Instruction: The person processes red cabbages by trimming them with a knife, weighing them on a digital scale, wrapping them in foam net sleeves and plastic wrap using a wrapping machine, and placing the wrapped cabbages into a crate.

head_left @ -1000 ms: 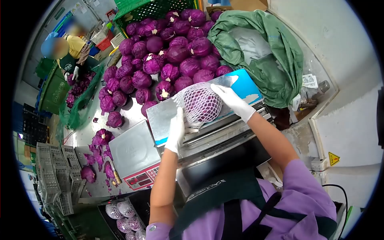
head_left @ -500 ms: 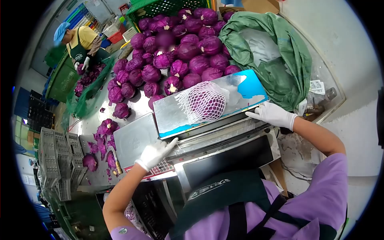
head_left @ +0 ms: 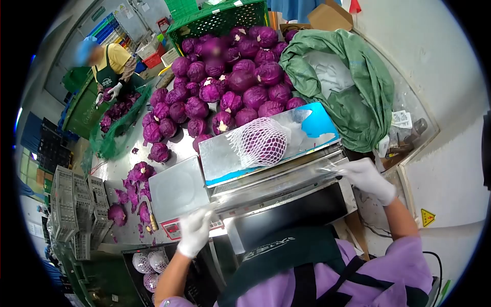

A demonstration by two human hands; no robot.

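Observation:
A clear plastic film (head_left: 286, 185) stretches between my two gloved hands across the front of the wrapping machine (head_left: 220, 176). My left hand (head_left: 194, 233), somewhat blurred, pinches its left end just over the scale's red keypad (head_left: 171, 228). At the machine's right side, my right hand (head_left: 369, 180) grips the other end. On the metal top of the machine, beyond the film, lies a red cabbage (head_left: 271, 146) in a white foam net (head_left: 249, 146). The scale's flat metal plate (head_left: 176, 190) is left of the machine. A dark panel (head_left: 291, 207) is between the film and my apron.
Many red cabbages (head_left: 243, 79) are heaped behind the machine, beside a green sack (head_left: 368, 87) and a green crate (head_left: 220, 23). Left lie a knife (head_left: 152, 217) and loose leaves (head_left: 134, 192). Netted cabbages (head_left: 149, 262) sit in a low crate. A co-worker (head_left: 110, 66) handles cabbage at far left.
Both hands have come off the machine's front edge and back toward my body, drawing out the film between them. The netted cabbage stays on the machine top. My view has shifted slightly.

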